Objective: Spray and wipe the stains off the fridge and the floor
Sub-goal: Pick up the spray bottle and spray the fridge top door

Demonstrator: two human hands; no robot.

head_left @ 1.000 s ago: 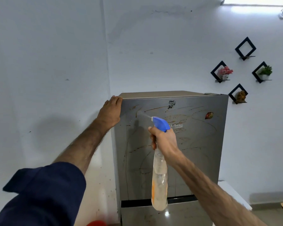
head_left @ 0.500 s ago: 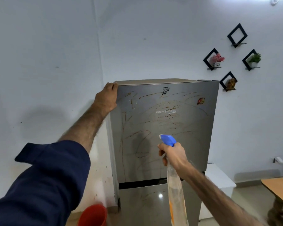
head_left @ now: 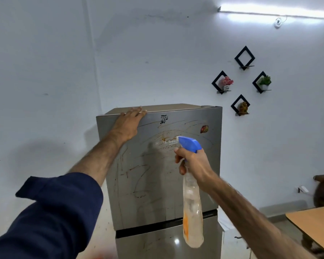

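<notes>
Spraying stage, early in the task by my reading. Fridge (head_left: pixel 157 174) upper door carries brown streaks and scribbles across most of its face; a wet orange-brown blotch sits just left of the spray bottle's nozzle, near the brand lettering. No cloth visible anywhere, so wiping looks not yet begun. A few faint streaks also on the lower door under the dark gap. Floor barely in view at the fridge's lower right; its stains cannot be judged from here.

Right hand (head_left: pixel 194 163) clenched around the neck of the spray bottle (head_left: pixel 192 208), fingers curled at the trigger, blue head aimed at the upper door, near but not touching it. Left hand (head_left: pixel 128 124) lies flat with straight fingers over the fridge's top front edge, left of centre, grasping nothing.

Counts:
- fridge: one, two doors
- spray bottle: one
- door stickers: two, black at top centre, red at upper right
- diamond wall shelves (head_left: pixel 244 57), right of and above the fridge: four; three hold small ornaments, the top one bare
- tube light (head_left: pixel 275 13): one
- wooden table (head_left: pixel 314 227), right of the fridge: one corner showing
</notes>
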